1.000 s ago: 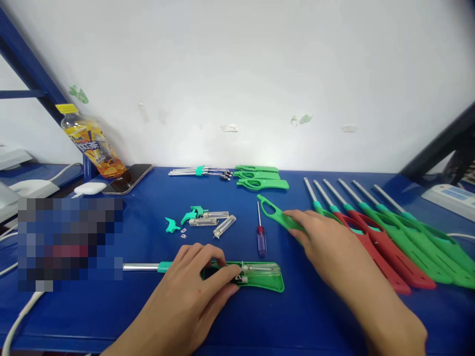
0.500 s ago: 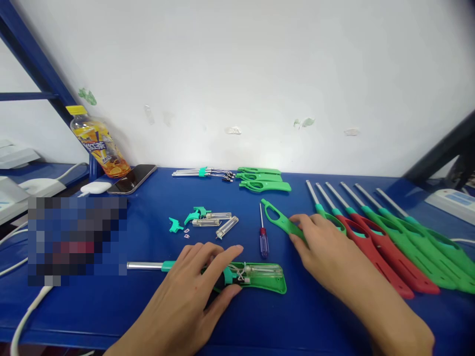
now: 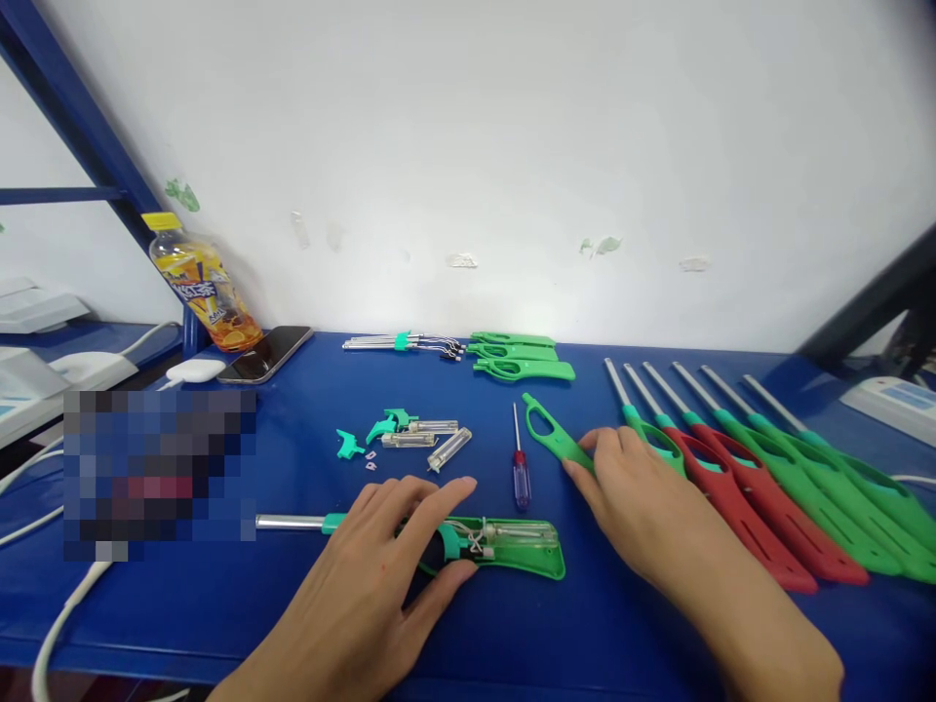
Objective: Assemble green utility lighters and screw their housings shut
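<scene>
My left hand (image 3: pixel 387 575) lies over a gas lighter (image 3: pixel 545 561) with its green casing opened up, thumb and fingers around its middle. Its metal tube points left, and a clear fuel tank (image 3: pixel 523 533) and thin wires show at the right end. The part beneath my palm is hidden. My right hand (image 3: pixel 629 487) grips the wide end of a loose green casing half (image 3: pixel 552 434), whose looped end points to the far left. Between the hands lies a screwdriver (image 3: pixel 521 478) with a purple and red handle.
Behind my left hand lie clear tanks (image 3: pixel 449 448) and teal trigger pieces (image 3: pixel 349 445). Metal tubes with wires (image 3: pixel 380 343) and green casing halves (image 3: pixel 523 370) rest by the wall. Assembled red and green lighters (image 3: pixel 760 468) line the right. A phone (image 3: pixel 267 353) and bottle (image 3: pixel 209 292) stand left.
The view has shifted slightly. My right hand and the green casing half have moved a little relative to the screwdriver. My left hand stays on the opened lighter.
</scene>
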A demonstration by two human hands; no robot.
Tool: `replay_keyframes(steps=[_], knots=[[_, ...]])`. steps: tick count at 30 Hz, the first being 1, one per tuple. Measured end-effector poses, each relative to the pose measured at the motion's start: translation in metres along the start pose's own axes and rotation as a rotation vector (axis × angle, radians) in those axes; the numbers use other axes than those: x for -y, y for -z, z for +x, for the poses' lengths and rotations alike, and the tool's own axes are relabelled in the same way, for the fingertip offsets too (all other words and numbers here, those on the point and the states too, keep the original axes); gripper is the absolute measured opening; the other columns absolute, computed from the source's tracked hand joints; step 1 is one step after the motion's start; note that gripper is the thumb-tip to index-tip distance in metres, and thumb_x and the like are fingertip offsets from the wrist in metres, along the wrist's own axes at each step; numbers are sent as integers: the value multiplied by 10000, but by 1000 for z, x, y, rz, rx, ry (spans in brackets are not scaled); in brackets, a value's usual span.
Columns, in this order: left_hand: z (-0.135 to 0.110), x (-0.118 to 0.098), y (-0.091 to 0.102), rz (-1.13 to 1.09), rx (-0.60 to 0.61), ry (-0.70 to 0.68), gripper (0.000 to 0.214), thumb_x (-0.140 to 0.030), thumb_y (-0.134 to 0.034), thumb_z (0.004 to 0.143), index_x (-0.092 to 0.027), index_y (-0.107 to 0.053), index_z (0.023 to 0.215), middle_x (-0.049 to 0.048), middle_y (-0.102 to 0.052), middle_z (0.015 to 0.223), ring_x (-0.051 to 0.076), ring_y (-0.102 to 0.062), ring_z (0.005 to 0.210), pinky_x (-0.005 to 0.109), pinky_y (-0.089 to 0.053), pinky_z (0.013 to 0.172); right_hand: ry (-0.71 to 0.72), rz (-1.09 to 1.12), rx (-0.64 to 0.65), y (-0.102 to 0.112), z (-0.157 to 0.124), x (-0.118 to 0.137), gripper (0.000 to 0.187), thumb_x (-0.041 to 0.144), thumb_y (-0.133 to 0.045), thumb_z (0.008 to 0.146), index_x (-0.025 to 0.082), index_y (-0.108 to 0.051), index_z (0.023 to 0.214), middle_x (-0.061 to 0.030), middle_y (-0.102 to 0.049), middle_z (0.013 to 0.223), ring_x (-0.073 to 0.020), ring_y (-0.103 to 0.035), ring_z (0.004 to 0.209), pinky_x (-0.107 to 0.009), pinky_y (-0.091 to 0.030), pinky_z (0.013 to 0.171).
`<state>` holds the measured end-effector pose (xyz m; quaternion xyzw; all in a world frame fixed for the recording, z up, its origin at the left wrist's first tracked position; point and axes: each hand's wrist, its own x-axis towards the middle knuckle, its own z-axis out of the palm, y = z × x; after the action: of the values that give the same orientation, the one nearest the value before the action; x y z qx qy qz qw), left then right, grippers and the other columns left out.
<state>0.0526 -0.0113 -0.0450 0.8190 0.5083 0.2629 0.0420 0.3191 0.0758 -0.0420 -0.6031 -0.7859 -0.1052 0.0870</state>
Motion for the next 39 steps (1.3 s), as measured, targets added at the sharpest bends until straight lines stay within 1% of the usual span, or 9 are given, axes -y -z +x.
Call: replay_keyframes(steps=[4, 10, 14, 16, 20, 24, 27, 33, 39], knots=[[1, 1, -1, -5, -1, 11, 564, -284, -616, 1066, -375, -371, 1567, 47, -655, 1260, 284, -675, 1112, 507, -573, 980, 0, 7, -2, 0, 0, 0, 142, 251, -566, 1046, 134, -646, 1041, -152, -682, 972, -316, -725, 905, -376, -548, 714], [-1, 1, -1, -8, -13, 4, 554, -294, -595, 1077, -373, -372, 1578, 46, -646, 1266, 277, -665, 1129, 492, -575, 996, -30, 1, -7, -1, 0, -2, 109, 242, -606, 1024, 153, -667, 1040, -137, -705, 973, -319, -726, 925, -379, -553, 736], [0, -1, 0, -5, -10, -12, 537, -306, -597, 1076, -359, -389, 1568, 49, -653, 1249, 273, -672, 1113, 488, -575, 1002, -41, -6, -10, -2, 3, -3, 243, 342, -647, 1024, 138, -686, 1150, -155, -714, 1053, -338, -720, 965, -407, -552, 758], [1, -2, 0, -9, -13, -15, 522, -308, -594, 1076, -352, -398, 1557, 50, -657, 1240, 273, -675, 1108, 485, -577, 998, -46, -5, -5, -1, 4, -4, 249, 361, -664, 1020, 159, -702, 1160, -140, -720, 1073, -327, -726, 967, -392, -544, 724], [1, -2, 0, -5, -20, -16, 498, -296, -575, 1084, -351, -408, 1550, 52, -668, 1231, 268, -679, 1103, 486, -573, 1008, -58, -7, 5, 2, 6, -5, 128, 288, -639, 1036, 212, -738, 1068, -87, -744, 1048, -279, -751, 922, -334, -491, 618], [-1, -1, 0, 18, -27, -8, 478, -286, -569, 1083, -359, -433, 1536, 50, -679, 1224, 278, -685, 1110, 542, -548, 1054, -71, -46, 2, 9, 7, -2, 92, 282, -681, 1009, 236, -759, 997, -66, -761, 995, -262, -760, 841, -308, -393, 529], [-2, -1, 0, 18, -35, -6, 479, -285, -575, 1078, -360, -439, 1531, 50, -681, 1230, 286, -685, 1121, 563, -548, 1056, -58, -87, -6, 14, 5, 2, 107, 259, -664, 1014, 232, -766, 996, -74, -752, 936, -264, -751, 773, -311, -336, 507], [-1, -2, 1, 15, -33, -4, 480, -282, -570, 1079, -358, -436, 1534, 49, -673, 1233, 284, -678, 1126, 568, -541, 1060, -1, -122, 0, 18, 2, 3, 218, 128, -572, 1021, 214, -769, 1054, -87, -738, 926, -257, -745, 730, -325, -366, 521], [-1, -2, 1, 5, -40, -9, 474, -255, -584, 1066, -350, -463, 1514, 42, -680, 1204, 265, -685, 1097, 502, -548, 1044, -28, -132, 39, 16, 7, -2, 315, 37, -568, 950, 226, -776, 1092, -91, -784, 1005, -273, -783, 783, -314, -357, 495]])
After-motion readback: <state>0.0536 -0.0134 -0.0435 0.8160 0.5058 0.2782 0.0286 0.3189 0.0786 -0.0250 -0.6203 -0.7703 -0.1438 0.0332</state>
